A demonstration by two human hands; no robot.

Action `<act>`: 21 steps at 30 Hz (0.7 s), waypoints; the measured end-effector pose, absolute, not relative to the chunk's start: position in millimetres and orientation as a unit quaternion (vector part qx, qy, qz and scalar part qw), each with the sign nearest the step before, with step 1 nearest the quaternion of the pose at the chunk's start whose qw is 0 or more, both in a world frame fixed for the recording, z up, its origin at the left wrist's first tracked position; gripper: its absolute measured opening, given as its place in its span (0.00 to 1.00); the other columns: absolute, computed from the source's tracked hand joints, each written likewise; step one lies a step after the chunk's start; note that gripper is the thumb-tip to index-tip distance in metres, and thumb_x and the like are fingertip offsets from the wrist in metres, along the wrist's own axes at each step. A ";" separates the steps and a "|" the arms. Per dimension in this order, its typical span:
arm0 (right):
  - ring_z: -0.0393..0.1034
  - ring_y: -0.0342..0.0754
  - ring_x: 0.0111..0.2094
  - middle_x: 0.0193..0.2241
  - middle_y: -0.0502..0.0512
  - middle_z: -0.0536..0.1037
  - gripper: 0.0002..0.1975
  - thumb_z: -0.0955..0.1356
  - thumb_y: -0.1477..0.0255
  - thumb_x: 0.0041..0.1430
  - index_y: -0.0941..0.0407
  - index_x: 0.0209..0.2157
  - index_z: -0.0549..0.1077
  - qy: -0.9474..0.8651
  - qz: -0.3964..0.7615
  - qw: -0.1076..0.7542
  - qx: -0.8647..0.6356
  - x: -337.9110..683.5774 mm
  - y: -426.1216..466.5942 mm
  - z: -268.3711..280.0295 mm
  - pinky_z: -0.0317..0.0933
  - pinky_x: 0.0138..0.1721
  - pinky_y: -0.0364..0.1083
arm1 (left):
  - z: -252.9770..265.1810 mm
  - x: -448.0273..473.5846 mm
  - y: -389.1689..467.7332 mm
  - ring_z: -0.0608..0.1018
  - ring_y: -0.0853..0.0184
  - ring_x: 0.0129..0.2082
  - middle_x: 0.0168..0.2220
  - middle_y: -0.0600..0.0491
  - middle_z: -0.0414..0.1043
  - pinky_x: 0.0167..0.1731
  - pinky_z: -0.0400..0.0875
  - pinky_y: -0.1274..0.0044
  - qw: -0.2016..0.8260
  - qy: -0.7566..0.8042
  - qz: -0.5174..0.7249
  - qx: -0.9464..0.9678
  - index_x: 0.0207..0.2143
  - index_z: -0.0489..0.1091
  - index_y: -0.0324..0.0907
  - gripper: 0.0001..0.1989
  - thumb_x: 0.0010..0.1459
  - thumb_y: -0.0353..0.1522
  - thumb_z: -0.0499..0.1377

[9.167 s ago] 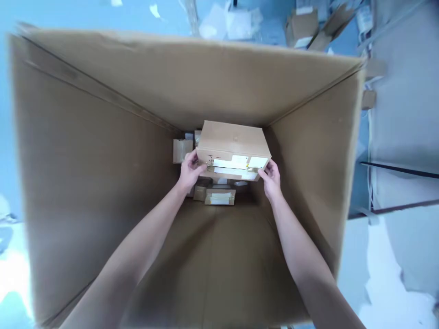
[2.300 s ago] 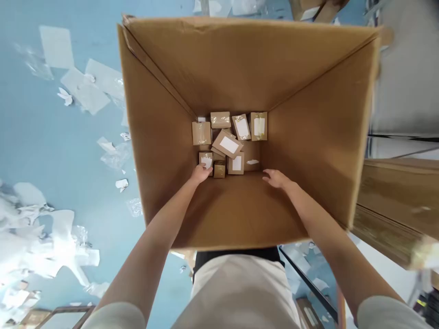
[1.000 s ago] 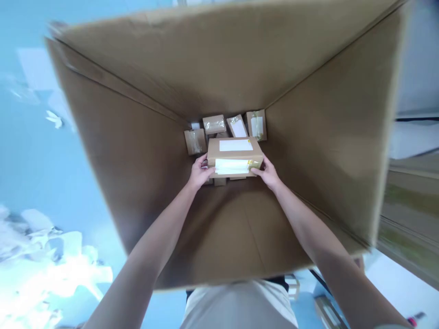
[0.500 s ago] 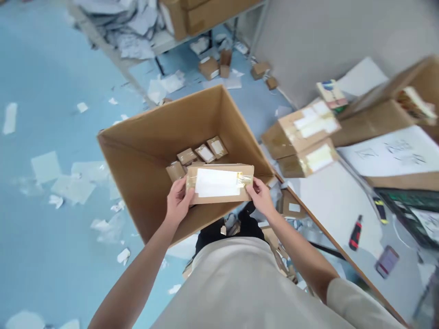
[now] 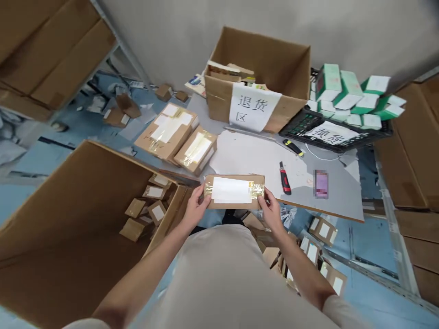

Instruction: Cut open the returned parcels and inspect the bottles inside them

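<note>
A taped cardboard parcel (image 5: 231, 190) with a white label on top is held level between both my hands, at the table's near edge. My left hand (image 5: 197, 206) grips its left end, thumb on top. Around the right end my right hand (image 5: 270, 208) is closed in the same way. To the left stands a large open carton (image 5: 75, 178) with several small labelled parcels (image 5: 135, 230) inside. Two taped boxes (image 5: 168, 132) lie on the table beyond my left hand. A red and black box cutter (image 5: 284, 178) lies just past my right hand.
On the table (image 5: 247, 153) are a yellow and black cutter (image 5: 293, 147), a phone (image 5: 321, 184), an open carton with a paper sign (image 5: 254, 107), and a black crate (image 5: 338, 137) of green-white boxes. Several parcels (image 5: 322, 230) sit on the floor beneath, right. Stacked cartons (image 5: 411, 183) stand far right.
My view has turned right, from over the large carton to the table. The parcel has come along in both hands, out from above the carton.
</note>
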State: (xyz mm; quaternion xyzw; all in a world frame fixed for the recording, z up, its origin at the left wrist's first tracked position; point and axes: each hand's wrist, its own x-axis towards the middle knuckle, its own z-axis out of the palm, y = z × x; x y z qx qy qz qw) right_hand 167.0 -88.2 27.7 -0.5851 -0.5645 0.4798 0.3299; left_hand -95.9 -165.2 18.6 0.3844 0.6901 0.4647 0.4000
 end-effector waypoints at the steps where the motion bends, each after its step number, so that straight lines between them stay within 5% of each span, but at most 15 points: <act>1: 0.69 0.55 0.54 0.55 0.60 0.72 0.30 0.64 0.54 0.58 0.54 0.59 0.67 -0.553 0.479 0.332 -0.596 178.5 -79.0 20.5 0.64 0.55 0.56 | 11.2 -83.8 -145.4 0.64 0.58 0.62 0.61 0.48 0.62 0.61 0.59 0.67 0.416 0.683 0.456 0.390 0.59 0.65 0.45 0.28 0.56 0.41 0.59; 14: 0.69 0.52 0.54 0.56 0.59 0.72 0.35 0.60 0.50 0.58 0.58 0.61 0.65 -0.520 0.447 0.320 -0.654 197.6 20.4 -43.2 0.63 0.55 0.50 | -43.3 -57.4 10.8 0.66 0.60 0.62 0.63 0.46 0.61 0.61 0.61 0.69 0.483 0.685 0.371 0.401 0.64 0.56 0.38 0.31 0.59 0.32 0.57; 19: 0.69 0.54 0.54 0.58 0.62 0.70 0.38 0.60 0.49 0.58 0.60 0.61 0.63 -0.495 0.429 0.320 -0.685 190.5 30.7 -43.8 0.63 0.54 0.51 | -59.0 -62.9 31.8 0.65 0.64 0.63 0.65 0.44 0.55 0.61 0.62 0.70 0.549 0.647 0.389 0.358 0.69 0.34 0.39 0.41 0.62 0.31 0.56; 21: 0.69 0.54 0.53 0.57 0.62 0.70 0.38 0.59 0.49 0.59 0.60 0.62 0.63 -0.492 0.425 0.315 -0.692 188.8 31.3 -44.3 0.64 0.53 0.51 | -65.5 -65.7 33.3 0.63 0.64 0.63 0.66 0.43 0.53 0.61 0.61 0.70 0.568 0.630 0.394 0.353 0.68 0.34 0.40 0.41 0.62 0.32 0.56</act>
